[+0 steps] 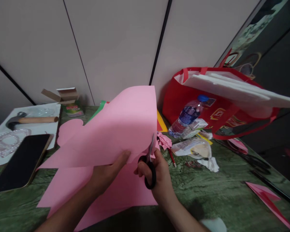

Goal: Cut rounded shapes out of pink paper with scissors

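A large pink paper sheet [125, 119] is lifted and bowed above the table. My left hand [113, 170] grips its lower edge, thumb on top and the other fingers hidden beneath. Black-handled scissors [151, 170] are in my right hand [159, 177], with fingers through the loops. Their blades point up and away at the sheet's right edge; whether they are parted there is hard to see. Under the raised sheet lie more pink paper sheets [120, 193]. Behind the scissors sits a crumpled piece of pink paper [164, 141], beside a red pencil [172, 158].
On the left are a smartphone [23, 162], a hammer-like tool [33, 120], a coil of clear beads [8, 141] and an opened small box [72, 104]. A water bottle [187, 116] leans against a red bag [207, 106]. Folded pink paper [268, 196] lies at right.
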The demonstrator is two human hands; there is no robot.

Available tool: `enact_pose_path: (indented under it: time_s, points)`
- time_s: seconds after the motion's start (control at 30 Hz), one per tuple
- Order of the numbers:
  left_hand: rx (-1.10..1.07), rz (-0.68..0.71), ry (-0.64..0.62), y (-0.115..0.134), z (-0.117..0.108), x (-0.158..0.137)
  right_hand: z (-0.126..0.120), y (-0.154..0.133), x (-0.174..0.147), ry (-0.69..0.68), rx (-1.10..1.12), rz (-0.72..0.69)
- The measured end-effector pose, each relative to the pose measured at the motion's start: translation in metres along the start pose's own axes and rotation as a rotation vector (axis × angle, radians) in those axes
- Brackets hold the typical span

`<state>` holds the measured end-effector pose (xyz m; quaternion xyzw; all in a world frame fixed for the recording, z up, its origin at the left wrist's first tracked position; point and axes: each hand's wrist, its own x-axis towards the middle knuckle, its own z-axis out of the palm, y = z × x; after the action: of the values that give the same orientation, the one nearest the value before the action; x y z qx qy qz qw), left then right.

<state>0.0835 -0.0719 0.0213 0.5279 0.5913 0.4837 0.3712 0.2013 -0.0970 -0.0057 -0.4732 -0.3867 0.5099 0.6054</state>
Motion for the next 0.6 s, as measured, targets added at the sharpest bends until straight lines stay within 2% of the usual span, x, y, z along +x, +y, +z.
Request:
enact_pose_path:
  time_s: [0.4,0.6]
  points:
    - [-0.060,-0.013,0.022,0.0010,0.0003,-0.0002,-0.0003,0.0018,-0.0024,0.005,-0.002,-0.002]
    - [-0.073,-0.029,0.073,-0.0032,0.0002,0.0016,0.0014,0.0002,-0.0012,0.025,-0.008,0.035]
